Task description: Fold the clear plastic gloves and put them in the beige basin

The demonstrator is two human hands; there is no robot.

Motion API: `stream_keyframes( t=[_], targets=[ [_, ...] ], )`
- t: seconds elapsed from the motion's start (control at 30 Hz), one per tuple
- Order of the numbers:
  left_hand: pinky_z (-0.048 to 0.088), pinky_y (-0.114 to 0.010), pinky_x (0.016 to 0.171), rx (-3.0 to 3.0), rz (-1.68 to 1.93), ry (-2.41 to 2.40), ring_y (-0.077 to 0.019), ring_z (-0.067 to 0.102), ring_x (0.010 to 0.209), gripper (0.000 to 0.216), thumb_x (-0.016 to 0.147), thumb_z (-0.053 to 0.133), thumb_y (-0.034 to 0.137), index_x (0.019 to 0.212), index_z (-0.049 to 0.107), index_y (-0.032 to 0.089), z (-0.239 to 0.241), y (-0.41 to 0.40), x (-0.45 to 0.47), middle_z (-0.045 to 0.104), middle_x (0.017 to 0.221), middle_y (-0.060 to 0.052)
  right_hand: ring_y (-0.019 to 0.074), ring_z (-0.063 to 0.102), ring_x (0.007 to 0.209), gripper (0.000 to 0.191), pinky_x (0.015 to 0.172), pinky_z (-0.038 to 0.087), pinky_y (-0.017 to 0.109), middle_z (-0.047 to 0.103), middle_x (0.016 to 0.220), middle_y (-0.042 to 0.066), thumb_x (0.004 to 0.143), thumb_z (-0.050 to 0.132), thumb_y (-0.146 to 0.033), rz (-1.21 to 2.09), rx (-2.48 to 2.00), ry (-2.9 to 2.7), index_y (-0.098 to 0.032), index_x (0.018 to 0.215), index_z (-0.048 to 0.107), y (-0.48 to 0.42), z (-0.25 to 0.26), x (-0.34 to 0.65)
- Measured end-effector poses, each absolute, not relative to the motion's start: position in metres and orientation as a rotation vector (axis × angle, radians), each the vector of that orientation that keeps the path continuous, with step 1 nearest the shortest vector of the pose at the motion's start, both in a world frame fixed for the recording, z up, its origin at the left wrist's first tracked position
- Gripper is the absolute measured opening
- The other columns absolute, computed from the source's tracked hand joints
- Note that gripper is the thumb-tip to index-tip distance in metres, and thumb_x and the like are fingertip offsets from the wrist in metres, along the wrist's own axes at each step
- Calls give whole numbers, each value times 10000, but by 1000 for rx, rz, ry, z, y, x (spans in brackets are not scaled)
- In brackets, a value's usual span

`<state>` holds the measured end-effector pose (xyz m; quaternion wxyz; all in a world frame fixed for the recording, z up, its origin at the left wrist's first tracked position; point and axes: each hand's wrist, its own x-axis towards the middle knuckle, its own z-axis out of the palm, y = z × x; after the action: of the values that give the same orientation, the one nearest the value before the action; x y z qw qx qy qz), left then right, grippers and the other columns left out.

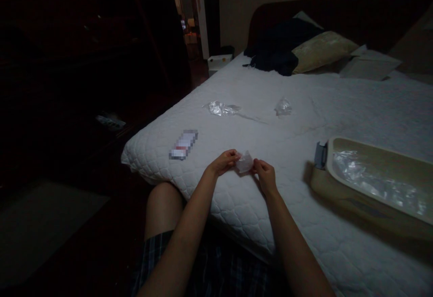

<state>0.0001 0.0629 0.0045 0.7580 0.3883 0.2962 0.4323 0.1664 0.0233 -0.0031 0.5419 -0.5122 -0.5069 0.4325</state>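
Between my two hands, just above the white quilted bed cover [233, 200], is a small clear plastic bag [244, 162]. My left hand [226, 161] pinches its left side between thumb and fingers. On the other side, my right hand [264, 174] has its fingertips closed at the bag's right edge. Farther up the bed lie a crumpled clear plastic bag [221, 107] and a smaller crumpled piece of clear plastic [283, 107]. To the right stands a beige plastic bin [321, 184] with shiny clear plastic bags [379, 182] inside it.
A pixelated flat rectangular object [183, 144] lies on the bed left of my hands. Dark clothing [280, 47] and a yellowish pillow [323, 50] are near the headboard [341, 11]. The bin's grey latch [320, 155] sticks out toward me. Dark floor borders the bed's left edge.
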Motion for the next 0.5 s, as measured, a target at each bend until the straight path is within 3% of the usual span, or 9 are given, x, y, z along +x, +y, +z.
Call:
stream_keyframes(
  t=[0.1,0.23,0.5],
  targets=[
    [399,-172,601,828,968,652,-61,519,618,345,560,768,284,675,478,137,4,64,1,552,689,25,101,475,476,441,492,395,233,518,468,-19,716,573,-528,1016,-1270,-1128,-147,493,568,23,-4,166],
    [422,-188,630,777,1024,669,-73,536,655,332,573,761,273,689,480,140,5,64,1,569,719,21,94,507,483,322,474,415,218,585,532,-22,594,712,-468,1190,-1176,-825,-154,600,644,24,-4,168],
    [467,-309,779,730,1065,660,-116,579,765,239,620,721,214,683,507,129,7,63,1,609,845,-21,79,564,548,298,515,468,185,628,577,-45,442,822,-366,1451,-854,-366,-195,573,616,26,-1,180]
  ],
)
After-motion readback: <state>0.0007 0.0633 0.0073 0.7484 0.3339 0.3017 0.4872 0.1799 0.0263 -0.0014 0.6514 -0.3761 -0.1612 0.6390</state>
